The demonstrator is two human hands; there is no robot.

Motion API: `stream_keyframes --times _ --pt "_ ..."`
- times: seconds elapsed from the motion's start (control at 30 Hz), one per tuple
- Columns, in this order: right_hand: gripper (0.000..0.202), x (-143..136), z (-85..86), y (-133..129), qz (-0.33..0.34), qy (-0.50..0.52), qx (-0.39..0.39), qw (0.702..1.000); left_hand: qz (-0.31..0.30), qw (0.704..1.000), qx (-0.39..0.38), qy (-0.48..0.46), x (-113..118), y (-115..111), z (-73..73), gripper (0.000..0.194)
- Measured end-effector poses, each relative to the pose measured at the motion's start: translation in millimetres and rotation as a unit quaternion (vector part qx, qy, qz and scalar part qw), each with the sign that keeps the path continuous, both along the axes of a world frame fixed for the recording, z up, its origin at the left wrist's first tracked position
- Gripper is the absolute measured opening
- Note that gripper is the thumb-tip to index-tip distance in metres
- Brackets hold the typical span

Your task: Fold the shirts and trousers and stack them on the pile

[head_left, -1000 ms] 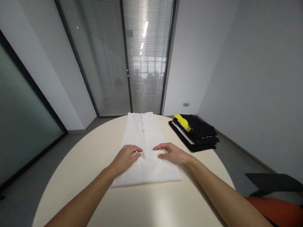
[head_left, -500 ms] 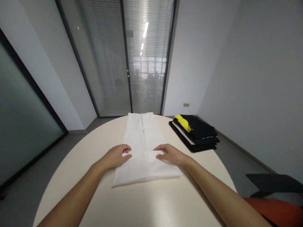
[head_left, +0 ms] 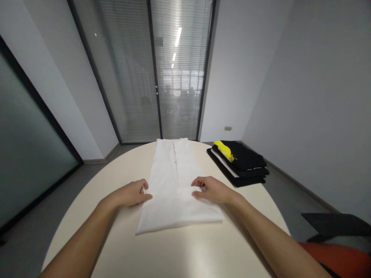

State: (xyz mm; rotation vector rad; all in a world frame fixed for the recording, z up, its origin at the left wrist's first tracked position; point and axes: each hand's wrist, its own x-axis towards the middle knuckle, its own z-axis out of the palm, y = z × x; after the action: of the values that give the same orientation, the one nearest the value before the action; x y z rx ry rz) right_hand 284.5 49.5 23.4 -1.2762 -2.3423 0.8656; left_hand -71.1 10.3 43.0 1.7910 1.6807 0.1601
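Note:
A white T-shirt [head_left: 171, 208] lies lengthwise on the table, its sides folded in so they meet along a middle seam. Its near part is doubled over, and the fold's upper edge runs crosswise between my hands. My left hand [head_left: 130, 194] is at the left end of that edge, thumb on top of the cloth and fingers curled by the side. On the right, my right hand [head_left: 213, 190] pinches the same folded layer between thumb and fingers. Part of the cloth under the right palm is hidden.
A stack of folded black clothes [head_left: 246, 158], with a yellow print on top and a white layer inside, sits at the table's right. The round cream table [head_left: 162, 255] curves away on both sides. A chair [head_left: 336, 251] with red and black parts stands at lower right.
My left hand has moved left, from on the cloth to its left edge. The near edge of the T-shirt has shifted slightly towards me. My right hand has barely moved.

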Motion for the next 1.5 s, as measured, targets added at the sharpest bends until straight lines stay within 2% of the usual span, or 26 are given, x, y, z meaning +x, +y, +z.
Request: stream_keyframes --times 0.07,0.23,0.37,0.53,0.6,0.7,0.8,0.87,0.97,1.07,1.13,1.2,1.27,1.33,1.4,1.5 --pt "0.042 7.5 4.8 0.6 -0.023 -0.047 0.019 0.998 0.009 0.998 -0.048 -0.033 -0.4 -0.9 2.7 0.055" --pt "0.041 21.3 6.2 8.8 0.014 -0.045 -0.026 0.999 0.003 0.989 -0.087 -0.120 -5.0 2.6 -3.2 0.062" --pt "0.035 22.8 6.0 13.0 0.032 -0.041 -0.063 0.997 -0.001 0.990 -0.097 -0.100 -5.2 4.1 -4.2 0.055" --pt "0.032 25.2 10.9 10.9 0.056 -0.056 -0.127 0.989 -0.031 0.991 -0.121 -0.052 0.8 -2.7 5.6 0.043" --pt "0.035 25.7 14.7 6.2 0.086 -0.069 -0.177 0.978 -0.048 0.985 -0.160 -0.031 3.8 -6.8 8.1 0.040" --pt "0.042 23.8 22.2 -4.1 0.130 -0.103 -0.285 0.944 -0.083 0.972 -0.221 0.000 8.3 -11.6 9.8 0.043" --pt "0.042 21.2 29.2 -11.3 0.155 -0.120 -0.348 0.917 -0.113 0.968 -0.224 0.007 9.5 -13.3 13.7 0.042" --pt "0.040 22.0 32.1 -11.0 0.170 -0.096 -0.359 0.913 -0.141 0.969 -0.201 -0.016 7.4 -13.3 19.3 0.037" --pt "0.038 27.9 33.2 -3.7 0.183 -0.001 -0.329 0.926 -0.160 0.973 -0.131 -0.106 2.1 -11.5 29.2 0.034" --pt "0.036 32.1 27.9 7.0 0.134 0.124 -0.218 0.959 -0.110 0.969 -0.018 -0.221 -0.6 -2.9 29.3 0.037" --pt "0.037 30.3 18.7 15.1 0.052 0.181 -0.119 0.975 -0.049 0.955 0.072 -0.283 0.5 9.2 18.6 0.039" --pt "0.041 25.4 5.4 23.9 -0.029 0.217 -0.037 0.975 0.017 0.933 0.163 -0.322 3.0 24.1 0.1 0.041" --pt "0.043 20.2 -9.4 32.2 -0.080 0.233 0.016 0.969 0.063 0.911 0.232 -0.336 5.6 37.5 -21.6 0.043" --pt "0.042 17.0 -22.3 38.8 -0.097 0.226 0.037 0.969 0.077 0.906 0.247 -0.335 7.6 45.6 -40.9 0.044" --pt "0.039 16.6 -31.1 43.3 -0.090 0.196 0.039 0.976 0.075 0.914 0.239 -0.320 8.9 48.0 -54.0 0.045" --pt "0.036 18.6 -36.2 47.5 -0.080 0.148 0.054 0.984 0.082 0.929 0.259 -0.251 10.8 45.8 -60.1 0.049"
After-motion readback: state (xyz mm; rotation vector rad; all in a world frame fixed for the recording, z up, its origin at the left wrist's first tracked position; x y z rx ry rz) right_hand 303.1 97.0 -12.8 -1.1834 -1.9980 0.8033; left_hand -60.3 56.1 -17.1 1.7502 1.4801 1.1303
